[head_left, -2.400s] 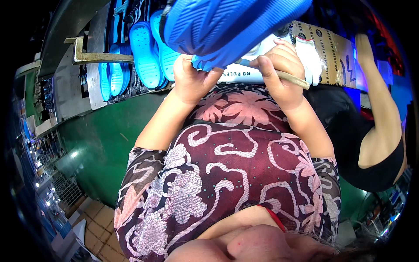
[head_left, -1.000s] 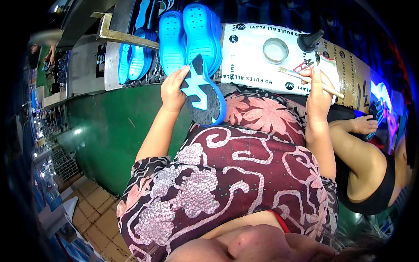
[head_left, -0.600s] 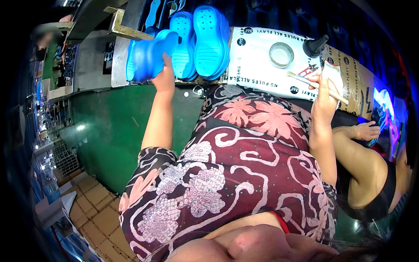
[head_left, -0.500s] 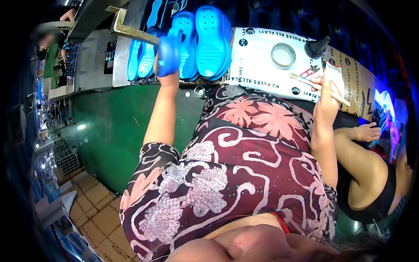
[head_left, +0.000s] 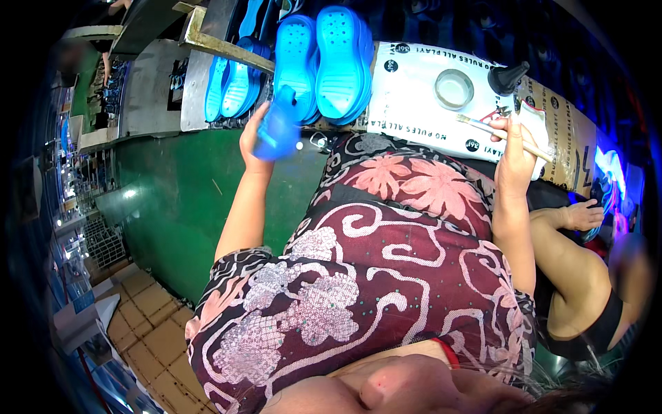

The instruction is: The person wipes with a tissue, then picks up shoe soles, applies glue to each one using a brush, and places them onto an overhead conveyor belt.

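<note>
My left hand [head_left: 252, 143] is closed around a blue shoe part [head_left: 281, 130], smeared by motion, in front of the stacked blue shoe soles [head_left: 342, 65]. The part's exact form does not show. Over the right side of the white printed sheet, my right hand [head_left: 514, 160] grips a slim paintbrush [head_left: 481, 127] with a pale handle, its bristles pointing left. Beyond the brush stands a round dish [head_left: 454, 90] with pale contents. A black cone-shaped nozzle [head_left: 509, 77] lies right of the dish. Small red-handled snips [head_left: 499, 112] rest near my right fingers, partly hidden.
More blue soles [head_left: 238, 90] lie at the left end of the bench, under a metal bar [head_left: 227, 50]. The white sheet [head_left: 400, 114] covers the bench, with brown cardboard [head_left: 576, 148] to its right. Another person's hand [head_left: 583, 215] is close by on the right.
My left hand has brought the blue shoe part lower, toward me, and tilted it. My right hand with the brush has barely moved.
</note>
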Tool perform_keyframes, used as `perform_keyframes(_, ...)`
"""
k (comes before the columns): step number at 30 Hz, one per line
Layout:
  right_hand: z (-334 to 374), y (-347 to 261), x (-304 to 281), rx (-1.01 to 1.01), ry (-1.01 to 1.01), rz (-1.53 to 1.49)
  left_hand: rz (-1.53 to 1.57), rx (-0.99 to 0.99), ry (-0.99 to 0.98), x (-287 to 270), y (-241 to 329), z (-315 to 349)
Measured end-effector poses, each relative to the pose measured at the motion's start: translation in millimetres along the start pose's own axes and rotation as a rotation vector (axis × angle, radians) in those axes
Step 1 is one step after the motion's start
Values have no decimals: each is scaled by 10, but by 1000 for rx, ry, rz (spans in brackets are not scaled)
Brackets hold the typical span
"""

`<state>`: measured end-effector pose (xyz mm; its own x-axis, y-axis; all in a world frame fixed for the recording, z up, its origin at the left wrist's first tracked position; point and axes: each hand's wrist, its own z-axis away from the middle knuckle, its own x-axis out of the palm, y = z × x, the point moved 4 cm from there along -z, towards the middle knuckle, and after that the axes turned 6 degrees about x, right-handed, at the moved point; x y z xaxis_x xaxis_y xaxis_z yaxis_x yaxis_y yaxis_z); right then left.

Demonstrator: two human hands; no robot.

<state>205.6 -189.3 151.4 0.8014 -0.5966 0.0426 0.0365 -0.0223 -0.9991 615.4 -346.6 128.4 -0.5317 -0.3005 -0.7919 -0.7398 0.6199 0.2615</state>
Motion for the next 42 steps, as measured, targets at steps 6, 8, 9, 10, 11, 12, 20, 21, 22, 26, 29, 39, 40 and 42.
perform_keyframes(6,-41,46,-16,9,4,-97,1108,-703,177,-82,605,-273)
perform_keyframes(8,-34,69,-64,17,34,-118,1430,-882,132,9,821,-335)
perform_keyframes(9,-37,56,-85,30,49,-145,1568,-985,70,53,886,-343)
perform_keyframes(10,-18,17,-89,40,75,-153,1696,-1125,19,91,974,-334)
perform_keyframes(11,5,-17,-109,29,83,-154,1813,-1172,-88,111,1053,-348)
perform_keyframes(12,3,-15,-112,37,96,-168,1893,-1212,-166,143,1097,-360)
perform_keyframes(20,-3,119,-189,125,149,-227,1969,-1334,-251,260,1265,-498)
perform_keyframes(21,-4,110,-189,122,148,-228,1969,-1362,-254,265,1265,-503)
perform_keyframes(22,-4,102,-186,121,145,-226,1962,-1351,-241,244,1288,-524)
perform_keyframes(26,-6,69,-175,123,150,-229,2040,-1366,-309,289,1241,-522)
perform_keyframes(29,-12,87,-174,111,148,-226,2047,-1317,-311,278,1259,-539)
perform_keyframes(39,-3,150,-196,122,144,-221,1018,-468,239,180,774,-788)
perform_keyframes(40,16,163,-185,136,156,-221,985,-456,235,217,686,-776)
perform_keyframes(42,9,185,-182,144,148,-213,945,-452,232,358,508,-718)
